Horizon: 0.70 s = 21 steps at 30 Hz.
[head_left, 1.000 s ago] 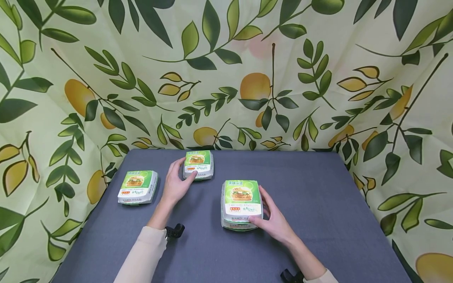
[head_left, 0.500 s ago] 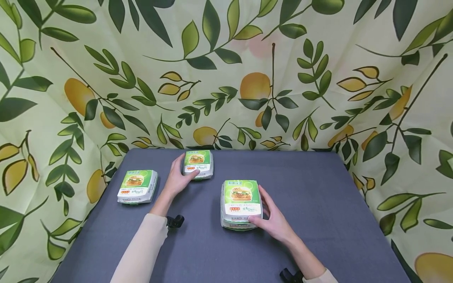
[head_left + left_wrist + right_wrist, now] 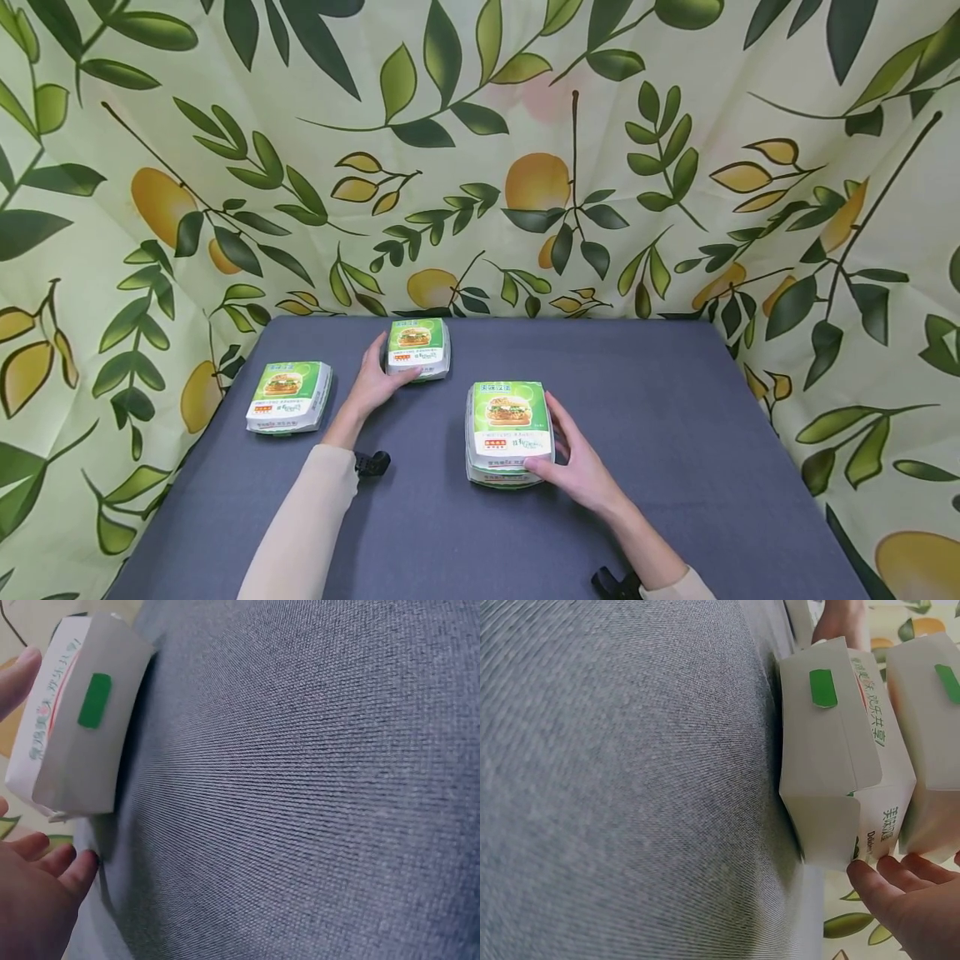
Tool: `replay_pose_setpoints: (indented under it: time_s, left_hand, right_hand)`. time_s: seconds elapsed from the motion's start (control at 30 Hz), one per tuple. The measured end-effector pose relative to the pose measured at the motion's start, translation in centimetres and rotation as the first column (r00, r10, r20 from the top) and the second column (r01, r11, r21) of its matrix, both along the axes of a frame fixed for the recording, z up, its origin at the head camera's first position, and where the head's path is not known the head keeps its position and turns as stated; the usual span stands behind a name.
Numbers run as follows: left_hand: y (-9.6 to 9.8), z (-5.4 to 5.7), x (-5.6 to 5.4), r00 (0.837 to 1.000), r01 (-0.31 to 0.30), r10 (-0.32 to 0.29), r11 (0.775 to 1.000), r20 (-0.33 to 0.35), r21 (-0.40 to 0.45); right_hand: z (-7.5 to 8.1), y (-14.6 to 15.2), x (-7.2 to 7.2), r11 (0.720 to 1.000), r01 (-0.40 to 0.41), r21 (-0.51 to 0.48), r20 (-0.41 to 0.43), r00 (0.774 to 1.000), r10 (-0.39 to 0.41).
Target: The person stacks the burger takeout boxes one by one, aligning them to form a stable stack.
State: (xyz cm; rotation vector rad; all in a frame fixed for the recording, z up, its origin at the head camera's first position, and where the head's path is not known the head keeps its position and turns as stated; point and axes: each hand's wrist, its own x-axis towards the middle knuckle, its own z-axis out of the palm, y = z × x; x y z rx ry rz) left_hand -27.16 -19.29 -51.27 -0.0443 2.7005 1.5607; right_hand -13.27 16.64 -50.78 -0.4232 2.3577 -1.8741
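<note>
Green and white, the far box (image 3: 416, 337) sits on the grey-blue tabletop (image 3: 637, 400) in the upper middle of the frame, and hardly anything has shifted: over the last second the left sleeve (image 3: 300, 517) has only edged farther up the frame while that box keeps its spot. I take this as a hand settling itself, not moving the box along. The left hand (image 3: 369, 385) spreads about its left and near sides, thumb by the front edge; the fingers look loose, and the left wrist view shows a gap between several of them and the box. Just below and right of centre, the upper box (image 3: 510, 412) lies on the lower box (image 3: 817, 742), both unmoved. The right hand (image 3: 581, 471) touches the pair, thumb at the near edge, fingers along the right side; I can't tell whether it grips or merely steadies. A third box (image 3: 288, 392) lies untouched at the left. Every burger print I can see has its title toward the top of the frame. The tops look nearly square, so no long axis stands out.
</note>
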Motion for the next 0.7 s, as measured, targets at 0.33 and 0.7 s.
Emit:
replay_pose_setpoints:
  time_s: [0.33,0.7]
  left_hand:
    - [0.05,-0.66,-0.66,1.0,0.02,-0.02,0.999,0.008,0.031]
    - [0.33,-1.06,-0.7,1.0,-0.015,0.014,0.998,0.01,0.069]
  right_hand:
    - [0.18,-0.1,0.13,1.0,-0.005,-0.019,-0.004,1.0,0.005]
    - [0.27,-0.15,0.02,1.0,-0.009,-0.016,0.005,1.0,0.009]
